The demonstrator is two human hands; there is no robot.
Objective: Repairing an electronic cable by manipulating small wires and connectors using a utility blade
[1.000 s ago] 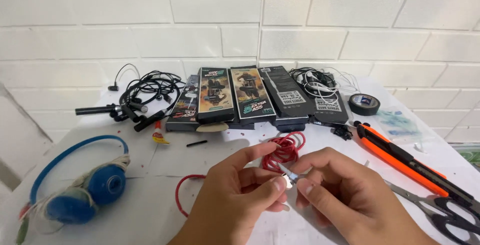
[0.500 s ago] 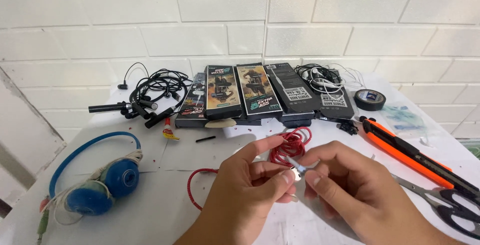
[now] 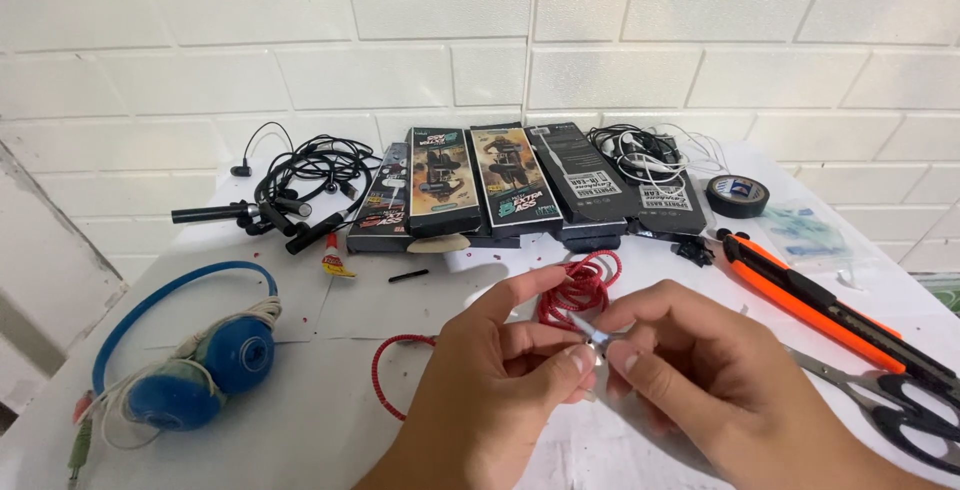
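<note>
The left hand (image 3: 500,390) and right hand (image 3: 700,380) both pinch a small metal plug (image 3: 590,335) at the end of the red braided cable (image 3: 575,290), held above the white worktop (image 3: 330,410). Keep both fingertip grips close to the plug, steadying the wrists low. The cable is coiled in 1 bundle behind the hands, with 1 loose loop trailing left on the worktop.

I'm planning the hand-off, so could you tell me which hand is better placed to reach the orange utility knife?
Probably the right hand: the orange utility knife lies on its side of the table, while the left hand would have to cross over, and both pinch the small metal plug.
</note>
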